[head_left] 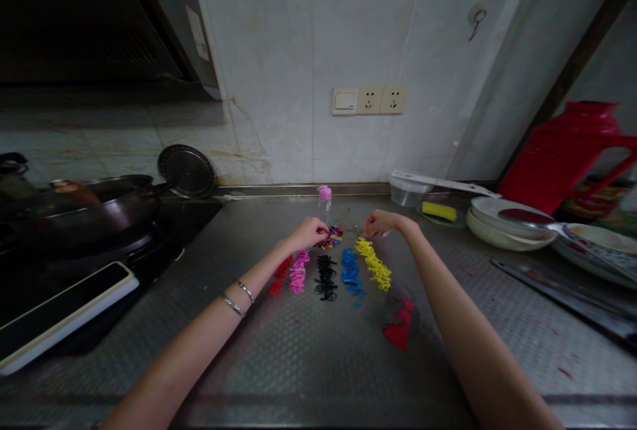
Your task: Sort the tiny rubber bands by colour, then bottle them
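Small elastic bands lie sorted in rows by colour on the steel counter: red, pink, black, blue and yellow. A mixed pile of bands lies at the far end of the rows. My left hand rests with curled fingers at the left edge of that pile. My right hand is pinched shut just right of the pile, above the yellow row. What either hand pinches is too small to make out. A small bottle with a pink cap stands behind the pile.
A dark wok sits on the stove at left, with a round lid leaning on the wall. Stacked plates, a yellow sponge, a clear tub and a red thermos stand at right. A red patch marks the counter.
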The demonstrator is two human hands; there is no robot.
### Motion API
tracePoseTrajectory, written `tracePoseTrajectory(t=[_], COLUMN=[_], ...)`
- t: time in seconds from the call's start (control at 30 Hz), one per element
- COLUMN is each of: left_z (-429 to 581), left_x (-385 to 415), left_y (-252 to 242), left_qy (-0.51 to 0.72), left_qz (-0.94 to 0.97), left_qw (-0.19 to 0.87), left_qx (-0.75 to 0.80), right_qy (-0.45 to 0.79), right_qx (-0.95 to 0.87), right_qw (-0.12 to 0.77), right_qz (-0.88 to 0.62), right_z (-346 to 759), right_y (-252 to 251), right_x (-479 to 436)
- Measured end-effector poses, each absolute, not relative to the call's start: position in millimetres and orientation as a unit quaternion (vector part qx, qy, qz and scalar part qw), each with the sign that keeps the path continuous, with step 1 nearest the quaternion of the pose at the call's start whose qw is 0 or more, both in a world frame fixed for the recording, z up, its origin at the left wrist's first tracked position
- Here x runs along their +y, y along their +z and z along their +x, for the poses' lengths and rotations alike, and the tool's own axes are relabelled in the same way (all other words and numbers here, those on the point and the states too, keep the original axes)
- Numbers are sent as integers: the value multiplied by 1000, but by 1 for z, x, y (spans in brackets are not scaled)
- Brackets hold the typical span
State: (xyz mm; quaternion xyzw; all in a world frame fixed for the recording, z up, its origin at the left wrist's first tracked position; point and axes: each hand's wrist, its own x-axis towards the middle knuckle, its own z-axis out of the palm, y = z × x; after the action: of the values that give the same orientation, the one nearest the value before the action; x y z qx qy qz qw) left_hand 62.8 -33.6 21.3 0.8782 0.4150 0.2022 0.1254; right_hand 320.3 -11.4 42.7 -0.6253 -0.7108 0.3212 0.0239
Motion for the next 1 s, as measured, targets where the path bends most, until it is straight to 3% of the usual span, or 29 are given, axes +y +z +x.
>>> tracePoseTrajectory(t=[0.17, 0.7, 1.0], left_z=[72, 86, 84], left_x=[-31, -28, -22], left_y=[14, 18, 15], left_qy=[164, 115, 155], left_qz=[886, 883, 877], left_qw=[77, 91, 118], left_qx=[427, 446, 440], right_qy=[302, 368, 363], right_qx=[-711, -671, -684], right_qw=[82, 84, 73], right_qz=[-629, -638, -629], right_z=[333, 341, 346], right_y=[35, 21, 7], right_x=[-5, 0, 9])
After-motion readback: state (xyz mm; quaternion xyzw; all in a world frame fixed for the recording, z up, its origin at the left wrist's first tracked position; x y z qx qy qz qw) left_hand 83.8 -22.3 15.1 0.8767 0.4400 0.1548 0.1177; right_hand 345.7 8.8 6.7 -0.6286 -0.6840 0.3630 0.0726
